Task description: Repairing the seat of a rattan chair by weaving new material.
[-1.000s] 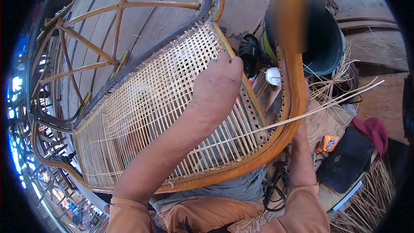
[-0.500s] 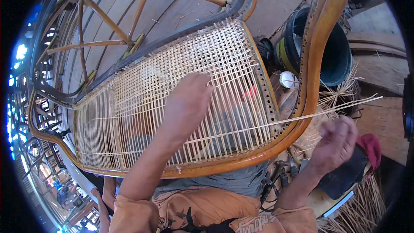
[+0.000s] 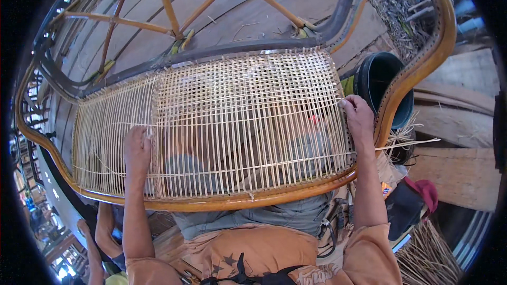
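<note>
A rattan furniture frame lies across my lap, its panel filled with pale woven cane point(image 3: 237, 95). The weave is close along the far side; nearer me, mostly strands running away from me show. My left hand point(image 3: 138, 150) is over the panel by its middle divider, fingers closed in a pinch at a thin cane strand point(image 3: 113, 123). At the panel's right edge, my right hand point(image 3: 360, 119) has thumb and fingers pressed together at a strand's end, beside the row of holes. Another long strand crosses the near part, its loose end point(image 3: 412, 143) sticking out past the frame's right side.
The curved, glossy rattan rail point(image 3: 388, 100) bounds the panel at right. Beyond it stand a dark bucket point(image 3: 393, 74) and wooden boards point(image 3: 459, 174). A bundle of cane point(image 3: 430, 250) and a maroon cloth point(image 3: 424, 194) lie at lower right. Another person's arm point(image 3: 91, 248) shows at lower left.
My left hand has moved left from the panel's middle to its divider. My right hand has come in from beyond the rail to the panel's right edge. The view has shifted too.
</note>
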Motion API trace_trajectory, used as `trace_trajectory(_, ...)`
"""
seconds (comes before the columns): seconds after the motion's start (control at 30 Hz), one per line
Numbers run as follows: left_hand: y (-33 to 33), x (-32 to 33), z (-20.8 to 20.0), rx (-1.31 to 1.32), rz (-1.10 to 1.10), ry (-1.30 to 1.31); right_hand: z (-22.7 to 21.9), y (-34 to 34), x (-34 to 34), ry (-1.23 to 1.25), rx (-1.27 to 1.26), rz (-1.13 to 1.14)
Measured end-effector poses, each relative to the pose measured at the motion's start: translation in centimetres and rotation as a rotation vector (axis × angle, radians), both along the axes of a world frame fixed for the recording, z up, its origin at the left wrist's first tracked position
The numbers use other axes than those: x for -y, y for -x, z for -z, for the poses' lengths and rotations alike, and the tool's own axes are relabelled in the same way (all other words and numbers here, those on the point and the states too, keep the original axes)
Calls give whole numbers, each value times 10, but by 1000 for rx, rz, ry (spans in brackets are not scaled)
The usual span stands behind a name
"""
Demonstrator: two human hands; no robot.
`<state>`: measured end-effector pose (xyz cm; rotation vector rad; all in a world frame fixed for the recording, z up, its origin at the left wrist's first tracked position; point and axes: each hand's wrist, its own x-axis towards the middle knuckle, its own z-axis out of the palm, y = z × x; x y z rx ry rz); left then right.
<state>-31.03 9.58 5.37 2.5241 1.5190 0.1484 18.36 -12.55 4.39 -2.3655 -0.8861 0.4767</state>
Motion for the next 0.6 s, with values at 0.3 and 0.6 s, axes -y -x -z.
trace_trajectory(0.3, 11, -14, 5, 48, -13, -25, 44, 1, 3, -139, 345, -131)
trace_trajectory(0.6, -18, -29, -2, -101, 279, -288, 41, -6, 3, -36, 289, -134)
